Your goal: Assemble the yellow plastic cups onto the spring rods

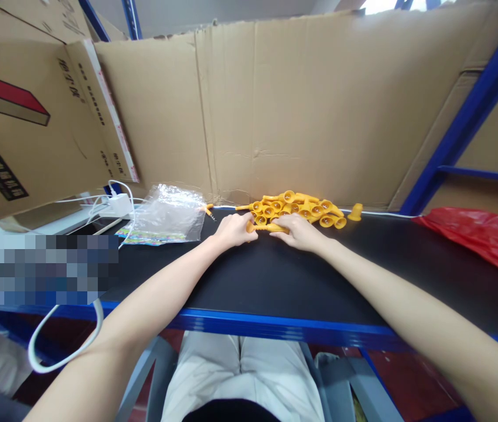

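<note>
My left hand (235, 230) is closed around the left end of a yellow plastic piece. My right hand (299, 231) grips the other end. Between the two hands a ribbed stretch of this yellow plastic piece (265, 227) shows; its ends are mostly covered by my fingers. Right behind my hands lies a heap of yellow cup-ended plastic pieces (295, 208), several with small shiny bits inside their flared mouths. A small yellow piece with a dark spiral metal tip (210, 213) rests to the left of my left hand.
A clear plastic bag (170, 214) lies left on the black tabletop (275, 281). One yellow cup piece (355, 212) stands apart at right, with a red plastic bag (477, 234) beyond. A white charger (120, 205) with cables sits far left. Cardboard (319, 105) walls the back.
</note>
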`<control>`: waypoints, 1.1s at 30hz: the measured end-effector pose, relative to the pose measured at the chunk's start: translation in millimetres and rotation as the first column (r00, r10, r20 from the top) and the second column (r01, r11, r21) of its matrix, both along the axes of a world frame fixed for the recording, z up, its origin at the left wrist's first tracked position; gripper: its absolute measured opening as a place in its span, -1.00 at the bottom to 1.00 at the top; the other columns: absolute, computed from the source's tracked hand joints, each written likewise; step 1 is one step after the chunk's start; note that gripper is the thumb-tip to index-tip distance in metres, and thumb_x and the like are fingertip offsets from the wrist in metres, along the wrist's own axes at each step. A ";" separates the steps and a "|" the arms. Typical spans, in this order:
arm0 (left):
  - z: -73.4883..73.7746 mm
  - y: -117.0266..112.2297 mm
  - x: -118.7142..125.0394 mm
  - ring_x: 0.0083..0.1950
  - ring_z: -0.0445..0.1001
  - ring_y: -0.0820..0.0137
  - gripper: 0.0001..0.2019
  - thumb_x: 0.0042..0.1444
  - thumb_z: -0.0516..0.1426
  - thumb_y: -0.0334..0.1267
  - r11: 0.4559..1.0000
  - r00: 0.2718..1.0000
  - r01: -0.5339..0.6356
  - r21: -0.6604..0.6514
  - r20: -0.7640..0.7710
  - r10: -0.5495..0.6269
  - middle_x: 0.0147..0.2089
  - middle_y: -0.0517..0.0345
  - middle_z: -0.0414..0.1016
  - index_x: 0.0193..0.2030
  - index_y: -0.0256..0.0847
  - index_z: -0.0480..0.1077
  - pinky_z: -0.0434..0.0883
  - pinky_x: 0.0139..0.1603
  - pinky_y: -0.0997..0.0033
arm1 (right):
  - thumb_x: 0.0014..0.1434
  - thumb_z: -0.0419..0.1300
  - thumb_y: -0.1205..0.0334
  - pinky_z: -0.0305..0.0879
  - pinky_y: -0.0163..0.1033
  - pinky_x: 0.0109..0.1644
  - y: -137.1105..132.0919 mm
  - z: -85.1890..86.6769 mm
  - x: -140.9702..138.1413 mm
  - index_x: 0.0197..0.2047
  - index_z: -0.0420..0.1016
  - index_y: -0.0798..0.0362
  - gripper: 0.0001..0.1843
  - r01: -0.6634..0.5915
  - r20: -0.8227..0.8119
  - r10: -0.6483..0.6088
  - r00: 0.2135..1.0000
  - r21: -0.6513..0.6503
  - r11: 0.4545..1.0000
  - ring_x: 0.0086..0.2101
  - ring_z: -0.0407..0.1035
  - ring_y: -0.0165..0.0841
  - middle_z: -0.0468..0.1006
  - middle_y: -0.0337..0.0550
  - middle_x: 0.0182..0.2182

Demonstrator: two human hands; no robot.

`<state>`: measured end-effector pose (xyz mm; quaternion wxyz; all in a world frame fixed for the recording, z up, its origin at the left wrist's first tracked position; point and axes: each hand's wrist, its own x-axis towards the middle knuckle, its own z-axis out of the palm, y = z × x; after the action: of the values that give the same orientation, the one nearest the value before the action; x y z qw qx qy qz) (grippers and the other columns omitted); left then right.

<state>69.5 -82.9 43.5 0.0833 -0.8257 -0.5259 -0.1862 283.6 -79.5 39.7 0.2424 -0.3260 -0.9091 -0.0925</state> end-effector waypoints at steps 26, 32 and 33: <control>0.6 -4.4 5.6 -0.26 0.50 0.23 -0.64 -0.01 0.03 -0.11 0.996 0.994 -0.014 0.088 -0.110 0.024 -0.28 0.09 0.52 -0.06 -0.14 0.30 0.31 -0.33 0.39 | 0.10 0.10 0.01 0.25 -0.22 -0.25 0.4 -1.1 1.6 -0.13 0.49 0.13 -0.60 0.053 -0.158 -0.112 0.981 -0.336 0.940 -0.36 0.39 -0.29 0.55 -0.07 -0.28; 0.8 -5.8 6.3 -0.25 0.50 0.20 -0.63 -0.01 0.03 -0.12 0.996 0.993 -0.013 0.093 -0.116 0.024 -0.26 0.06 0.53 -0.04 -0.16 0.30 0.31 -0.31 0.36 | 0.12 0.09 0.02 0.27 -0.21 -0.25 0.0 0.3 1.5 -0.10 0.47 0.12 -0.60 0.075 -0.136 -0.130 0.982 -0.353 0.933 -0.35 0.39 -0.28 0.55 -0.06 -0.26; 0.8 -5.9 6.3 -0.25 0.50 0.21 -0.63 0.00 0.03 -0.13 0.996 0.993 -0.014 0.091 -0.118 0.025 -0.25 0.05 0.53 -0.04 -0.16 0.29 0.31 -0.30 0.37 | 0.12 0.09 0.02 0.27 -0.21 -0.23 0.0 0.4 1.5 -0.10 0.47 0.11 -0.60 0.075 -0.139 -0.134 0.981 -0.365 0.928 -0.34 0.40 -0.28 0.55 -0.07 -0.24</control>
<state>75.8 -88.8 44.4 0.1536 -0.8255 -0.5192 -0.1594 285.1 -79.5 40.1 0.2465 -0.4191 -0.8694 0.0884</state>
